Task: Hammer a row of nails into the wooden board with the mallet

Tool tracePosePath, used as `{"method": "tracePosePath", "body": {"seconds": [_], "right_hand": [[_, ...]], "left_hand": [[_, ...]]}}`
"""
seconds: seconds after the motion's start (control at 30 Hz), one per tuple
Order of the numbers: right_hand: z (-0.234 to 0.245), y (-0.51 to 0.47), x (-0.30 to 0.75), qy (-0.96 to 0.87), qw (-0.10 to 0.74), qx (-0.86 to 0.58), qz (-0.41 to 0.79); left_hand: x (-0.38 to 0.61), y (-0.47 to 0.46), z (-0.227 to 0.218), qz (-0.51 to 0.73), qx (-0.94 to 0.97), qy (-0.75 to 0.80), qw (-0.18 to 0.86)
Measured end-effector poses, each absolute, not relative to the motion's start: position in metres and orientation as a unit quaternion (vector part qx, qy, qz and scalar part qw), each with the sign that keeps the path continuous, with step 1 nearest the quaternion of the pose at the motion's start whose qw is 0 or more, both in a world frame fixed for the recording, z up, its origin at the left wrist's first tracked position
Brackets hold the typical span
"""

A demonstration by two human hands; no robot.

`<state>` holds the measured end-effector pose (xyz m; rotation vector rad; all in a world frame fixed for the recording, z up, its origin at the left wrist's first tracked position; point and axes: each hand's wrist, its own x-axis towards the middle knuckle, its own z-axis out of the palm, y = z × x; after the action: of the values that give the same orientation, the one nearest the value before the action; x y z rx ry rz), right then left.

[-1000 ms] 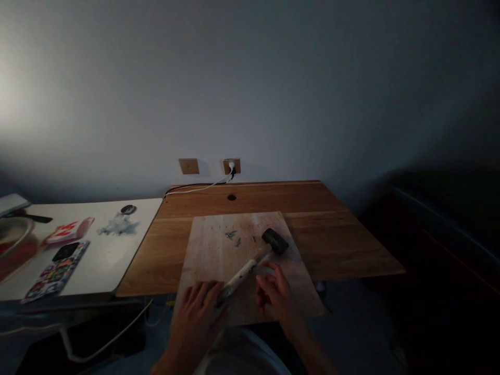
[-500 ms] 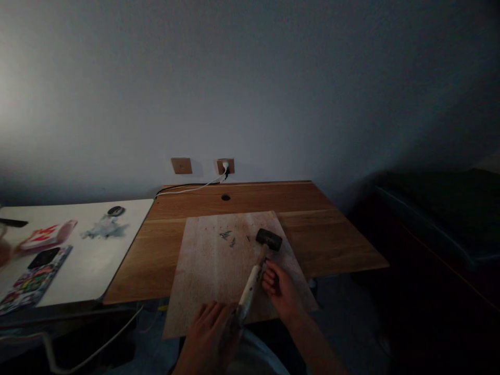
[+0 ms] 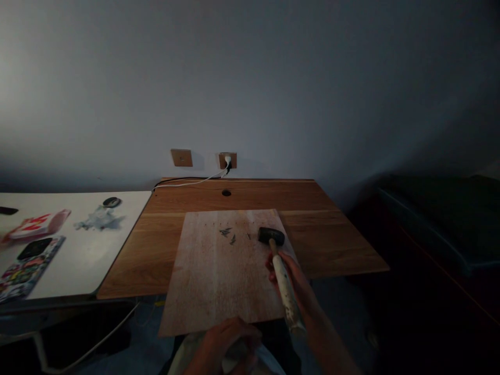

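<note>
You can see bold red marks, seemingly lettering, on the pink-and-white packet (image 3: 41, 225) on the white desk (image 3: 80, 255) at far left, but they're too blurred for you to read; you'll find no other legible text, label or number

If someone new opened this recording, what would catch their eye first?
Probably the black-headed mallet, its pale handle lying across the right hand at the right side of the wooden board. Next, the small scattered nails on the board's far half, left of the mallet's head. Far left, a red-and-white packet stands out on the white tabletop.
</note>
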<state>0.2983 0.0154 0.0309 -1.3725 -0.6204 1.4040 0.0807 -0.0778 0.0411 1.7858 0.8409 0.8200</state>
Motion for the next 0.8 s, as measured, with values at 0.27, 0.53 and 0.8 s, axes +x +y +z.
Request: {"method": "tracePosePath", "body": {"seconds": [0.27,0.53,0.8], "right_hand": [[0.038,0.025,0.31,-0.305,0.476,-0.604,0.562],[0.023,0.036,0.351,-0.545,0.366,-0.663,0.358],[0.015,0.031,0.353,-0.597,0.313,-0.669,0.313]], "left_hand": [[0.057,-0.061,0.04,0.331,0.706,0.425,0.459],[0.048,-0.051,0.039,0.35,0.677,0.479,0.436],[0.054,-0.044,0.041,0.341,0.694,0.485,0.409]]}}
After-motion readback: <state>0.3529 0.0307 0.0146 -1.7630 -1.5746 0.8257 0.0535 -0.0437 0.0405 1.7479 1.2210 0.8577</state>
